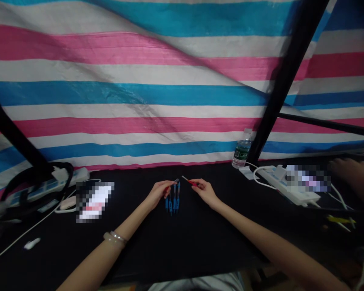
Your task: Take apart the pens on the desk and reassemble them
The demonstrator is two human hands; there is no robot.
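My left hand (159, 194) is closed, with its fingertips pinching a slim pen piece that shows red near the fingers and a clear tip. My right hand (205, 192) is also closed, gripping a thin red pen piece (190, 182) whose pale end points up and left toward the left hand. A small gap separates the two pieces. Just right of my left hand, several blue pens (174, 202) lie side by side on the black table (185, 246), their clear ends pointing away from me. Fine detail of the held pieces is blurred.
A water bottle (242, 150) stands by a black post (276, 97). White power strips (291, 188) and cables lie on both sides. A pixelated phone screen (95, 202) is at left, near a white earbud (32, 243). Another person's hand (352, 173) is at far right, near a yellow item (341, 220).
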